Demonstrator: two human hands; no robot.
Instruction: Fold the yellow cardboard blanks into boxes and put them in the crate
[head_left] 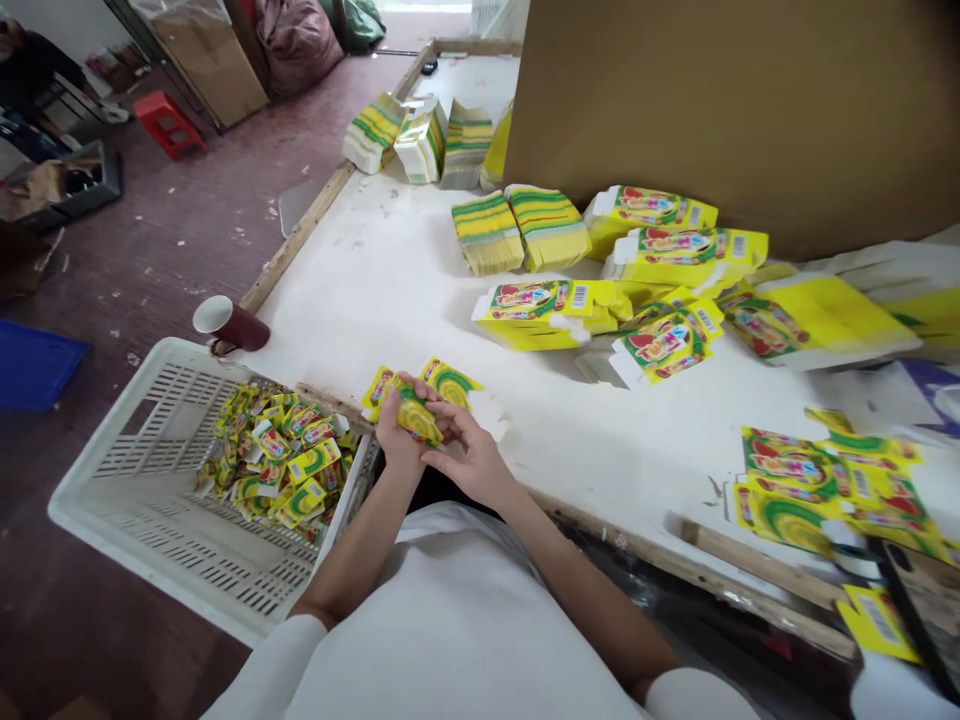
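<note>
Close to the table's front edge, my left hand [397, 430] grips a small yellow-and-green carton [417, 416] from its left side. My right hand [474, 452] has its fingers bent against the right end of the same carton. Whether the carton is folded up or still flat cannot be made out. Just behind my left hand, another yellow piece of carton [379, 387] shows, partly covered. A yellow carton with a green swirl [451, 384] lies on the table beyond my right fingers, its white flap out to the right.
On my left stands a white plastic crate [187, 545] with many small cartons inside. A dark red mug [247, 330] sits at the table's left edge. Stacks of flat cartons [487, 232] and larger yellow bundles [682, 250] lie farther back, before a big brown cardboard sheet [720, 100].
</note>
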